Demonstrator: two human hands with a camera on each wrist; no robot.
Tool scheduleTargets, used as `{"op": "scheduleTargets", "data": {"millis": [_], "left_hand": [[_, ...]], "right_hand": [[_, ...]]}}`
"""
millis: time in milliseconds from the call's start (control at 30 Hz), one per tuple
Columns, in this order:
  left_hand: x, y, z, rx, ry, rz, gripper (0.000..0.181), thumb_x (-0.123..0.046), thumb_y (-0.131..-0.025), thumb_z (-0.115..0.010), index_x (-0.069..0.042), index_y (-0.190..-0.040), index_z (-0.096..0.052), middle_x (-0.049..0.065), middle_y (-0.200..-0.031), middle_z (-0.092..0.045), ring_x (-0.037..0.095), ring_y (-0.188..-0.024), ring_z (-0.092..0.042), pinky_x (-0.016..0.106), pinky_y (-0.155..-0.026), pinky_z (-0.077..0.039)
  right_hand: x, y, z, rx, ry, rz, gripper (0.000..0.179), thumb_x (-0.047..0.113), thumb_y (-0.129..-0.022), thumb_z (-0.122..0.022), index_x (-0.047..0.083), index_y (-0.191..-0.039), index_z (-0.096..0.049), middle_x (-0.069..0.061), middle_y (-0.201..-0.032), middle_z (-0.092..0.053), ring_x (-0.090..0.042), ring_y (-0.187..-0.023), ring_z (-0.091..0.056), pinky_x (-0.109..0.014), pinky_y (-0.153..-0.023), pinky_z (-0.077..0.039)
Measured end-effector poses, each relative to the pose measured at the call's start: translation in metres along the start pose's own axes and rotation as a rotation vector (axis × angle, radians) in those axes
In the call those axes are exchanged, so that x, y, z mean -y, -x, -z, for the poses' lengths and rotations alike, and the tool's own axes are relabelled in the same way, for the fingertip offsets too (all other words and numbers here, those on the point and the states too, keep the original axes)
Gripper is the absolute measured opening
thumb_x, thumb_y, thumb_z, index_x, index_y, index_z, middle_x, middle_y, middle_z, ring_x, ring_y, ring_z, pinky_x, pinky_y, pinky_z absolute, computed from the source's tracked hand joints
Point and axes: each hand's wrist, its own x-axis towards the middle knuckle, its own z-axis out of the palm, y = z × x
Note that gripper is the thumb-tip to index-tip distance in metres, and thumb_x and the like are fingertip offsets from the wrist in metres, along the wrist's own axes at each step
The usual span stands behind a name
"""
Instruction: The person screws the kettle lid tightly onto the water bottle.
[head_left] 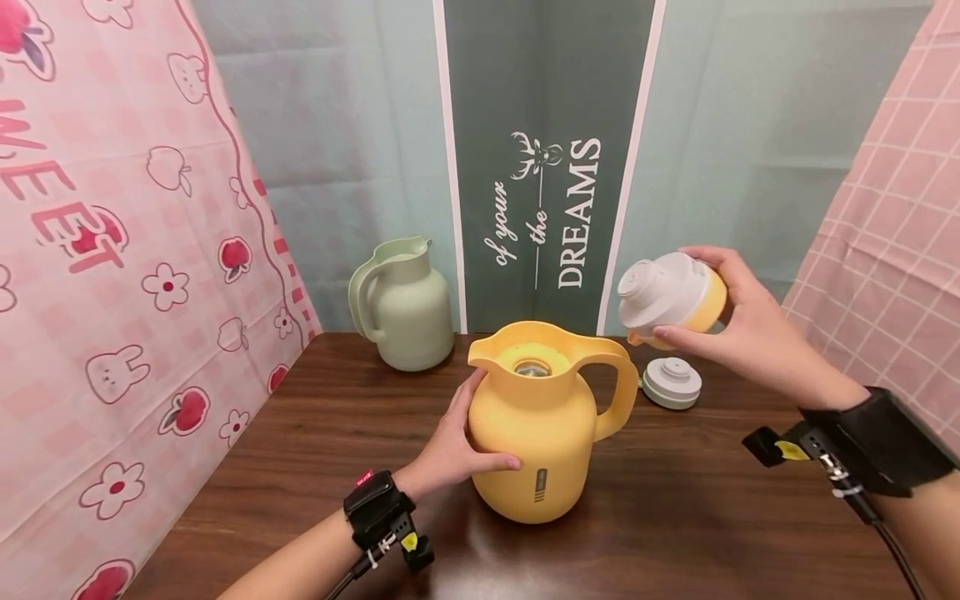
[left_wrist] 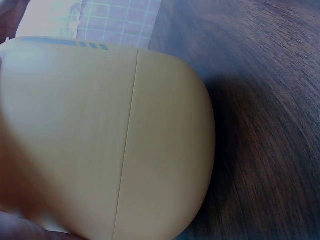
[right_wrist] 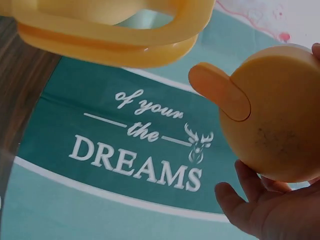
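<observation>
A yellow thermos jug (head_left: 534, 450) stands upright on the table with its top uncovered and its handle to the right. My left hand (head_left: 450, 450) grips its left side, thumb across the front and fingers round the back. In the left wrist view the jug's lower body (left_wrist: 165, 140) shows a seam round it. Up to the right of the jug, my right hand (head_left: 738, 312) holds the jug's lid (head_left: 667, 292) clear of the table. The lid is tilted, white plug side toward the left. Its yellow top (right_wrist: 280, 110) with a tab fills the right of the right wrist view.
A pale green thermos jug (head_left: 411, 312) stands at the back left of the wooden table (head_left: 300, 483), its top uncovered. Another lid (head_left: 672, 383), white plug side up, lies right of the yellow jug's handle. Printed cloths (head_left: 397, 125) hang behind and at both sides.
</observation>
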Motion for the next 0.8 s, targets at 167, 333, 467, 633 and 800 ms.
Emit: {"op": "scheduleTargets", "data": {"millis": [167,333,467,633,800], "left_hand": [[0.0,0.0,0.0,0.004,0.003,0.002,0.111,-0.033,-0.066,-0.088,-0.038,-0.148,-0.014,-0.005,-0.149,-0.019,0.012,-0.128,-0.038,0.036,-0.101,-0.037],[0.001,0.0,0.0,-0.001,-0.004,-0.014,0.112,-0.032,-0.066,-0.088,-0.036,-0.149,-0.013,-0.004,-0.15,-0.02,0.012,-0.129,-0.037,0.035,-0.102,-0.037],[0.002,-0.001,0.0,-0.003,-0.014,-0.03,0.112,-0.031,-0.067,-0.088,-0.033,-0.15,-0.013,-0.002,-0.15,-0.019,0.014,-0.129,-0.037,0.034,-0.102,-0.036],[0.001,0.0,0.0,-0.001,0.0,-0.022,0.111,-0.031,-0.066,-0.088,-0.035,-0.149,-0.014,-0.004,-0.15,-0.018,0.013,-0.129,-0.036,0.034,-0.102,-0.036],[0.0,0.001,0.0,-0.001,-0.015,-0.013,0.112,-0.034,-0.066,-0.088,-0.037,-0.149,-0.013,-0.005,-0.151,-0.017,0.011,-0.13,-0.035,0.035,-0.102,-0.035]], "right_hand": [[0.016,-0.016,-0.007,0.046,0.024,0.062,0.082,-0.002,-0.067,-0.083,0.004,-0.132,-0.033,-0.001,-0.118,-0.045,-0.014,-0.092,-0.048,-0.015,-0.077,-0.038],[0.029,-0.031,-0.013,0.132,0.083,0.137,0.079,0.009,-0.067,-0.087,0.009,-0.131,-0.041,0.001,-0.122,-0.048,-0.019,-0.105,-0.047,-0.034,-0.09,-0.036],[0.036,-0.04,-0.018,0.193,0.134,0.225,0.078,0.017,-0.068,-0.087,0.017,-0.135,-0.046,0.0,-0.128,-0.047,-0.02,-0.11,-0.044,-0.045,-0.091,-0.036],[0.041,-0.046,-0.027,0.268,0.189,0.283,0.083,0.023,-0.073,-0.084,0.026,-0.143,-0.042,-0.001,-0.129,-0.045,-0.016,-0.107,-0.046,-0.035,-0.077,-0.045],[0.041,-0.05,-0.039,0.348,0.181,0.373,0.085,0.023,-0.074,-0.083,0.024,-0.147,-0.038,-0.004,-0.131,-0.046,-0.019,-0.108,-0.043,-0.037,-0.077,-0.043]]}}
